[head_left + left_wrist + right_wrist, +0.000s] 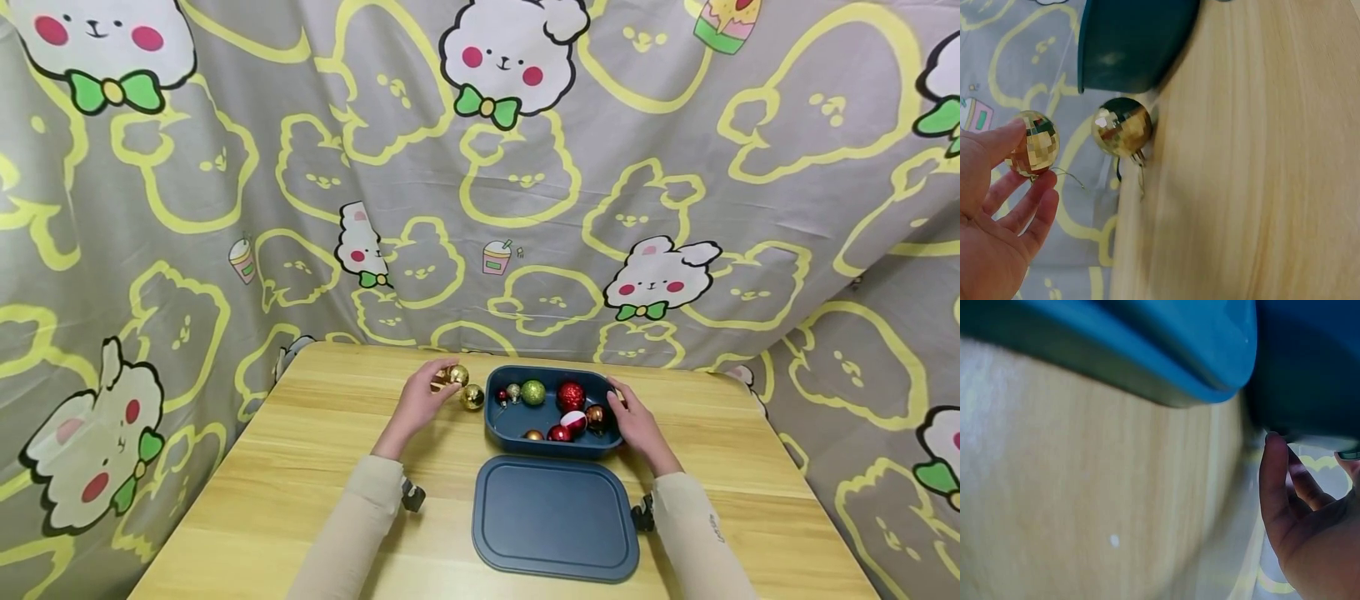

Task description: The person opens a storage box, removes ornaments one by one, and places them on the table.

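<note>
A: What is going on with the shiny balls?

B: The left hand (991,231) pinches one gold ball (1032,144) between thumb and fingertips. A second gold ball (1121,127) sits on the wooden table (300,467), just beside the first, at about 4 o'clock from it in the head view.

A: And the other hand?

B: The right hand (637,425) rests against the blue box (551,446) on its 3 o'clock side. Its fingers touch the wall, but I cannot tell if they wrap round the rim.

A: Which step is this, do you think?

B: It looks like the balls are being put into the box. Red, green and gold ones already lie inside. Two gold ones are not in yet.

A: What would the next move need?

B: I think the held ball must lift over the box's rim at 3 o'clock from it, and miss the loose ball.

A: Is there room?

B: Yes, bare wood lies at 9 o'clock. The blue lid (555,517) lies flat at 6 o'clock of the box. The table's far edge at 12 o'clock is near, so the loose ball could roll off.
</note>
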{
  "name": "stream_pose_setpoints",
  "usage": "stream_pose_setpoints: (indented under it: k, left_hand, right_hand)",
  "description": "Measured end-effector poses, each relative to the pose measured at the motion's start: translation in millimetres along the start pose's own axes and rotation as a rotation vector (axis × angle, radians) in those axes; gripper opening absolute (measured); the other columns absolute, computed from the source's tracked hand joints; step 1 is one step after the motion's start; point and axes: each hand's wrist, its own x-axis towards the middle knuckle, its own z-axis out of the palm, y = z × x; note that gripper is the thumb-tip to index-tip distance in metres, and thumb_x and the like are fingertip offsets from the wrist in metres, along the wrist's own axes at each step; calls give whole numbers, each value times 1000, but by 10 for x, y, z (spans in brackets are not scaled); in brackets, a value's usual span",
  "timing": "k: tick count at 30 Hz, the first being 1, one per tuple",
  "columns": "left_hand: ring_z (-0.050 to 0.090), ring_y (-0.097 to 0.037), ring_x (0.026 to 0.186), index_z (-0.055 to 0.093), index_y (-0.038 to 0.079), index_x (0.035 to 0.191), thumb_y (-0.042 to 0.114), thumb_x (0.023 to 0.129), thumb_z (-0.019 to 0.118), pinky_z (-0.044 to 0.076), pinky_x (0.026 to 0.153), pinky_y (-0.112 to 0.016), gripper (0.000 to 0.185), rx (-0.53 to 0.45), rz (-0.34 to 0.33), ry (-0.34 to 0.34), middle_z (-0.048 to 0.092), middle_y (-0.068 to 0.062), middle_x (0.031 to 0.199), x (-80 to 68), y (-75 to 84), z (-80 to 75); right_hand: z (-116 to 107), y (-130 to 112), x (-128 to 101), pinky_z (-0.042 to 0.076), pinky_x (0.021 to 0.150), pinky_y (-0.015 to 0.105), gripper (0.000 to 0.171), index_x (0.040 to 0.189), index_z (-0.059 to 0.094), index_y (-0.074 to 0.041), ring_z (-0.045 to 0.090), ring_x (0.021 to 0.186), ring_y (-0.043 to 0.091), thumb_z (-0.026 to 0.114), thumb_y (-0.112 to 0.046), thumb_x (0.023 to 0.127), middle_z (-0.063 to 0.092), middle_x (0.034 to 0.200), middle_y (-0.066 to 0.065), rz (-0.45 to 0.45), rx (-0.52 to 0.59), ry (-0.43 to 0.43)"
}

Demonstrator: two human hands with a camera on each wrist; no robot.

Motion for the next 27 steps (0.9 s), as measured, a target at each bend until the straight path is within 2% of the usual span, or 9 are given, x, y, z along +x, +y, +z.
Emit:
stream_pose_setpoints:
  k: [7, 13, 27]
  left_hand:
    - [68, -34, 109, 63, 5, 139, 10, 95, 75, 60, 94, -46, 46, 11, -34, 1, 66, -18, 132, -19, -133, -6]
    - [69, -34, 105, 63, 4, 139, 10, 95, 75, 60, 93, -46, 46, -5, -88, -8, 66, -18, 130, -35, -194, -21]
    - [70, -33, 104, 63, 5, 137, 10, 95, 74, 60, 94, -46, 43, 28, -158, -47, 67, -19, 130, -65, -313, 9]
  right_hand:
    - [-1, -2, -7, 41, 112, 63, 59, 163, 32, -19, 51, 134, 48, 32, -50, 112, 50, 148, 32, 0, 0, -9]
    - [-4, -9, -8, 41, 111, 63, 60, 163, 31, -19, 51, 134, 48, 32, -51, 112, 49, 149, 32, 13, 2, -16]
    - [-1, 1, -3, 37, 115, 67, 61, 164, 29, -20, 48, 137, 51, 30, -52, 112, 46, 153, 32, 10, 5, -19]
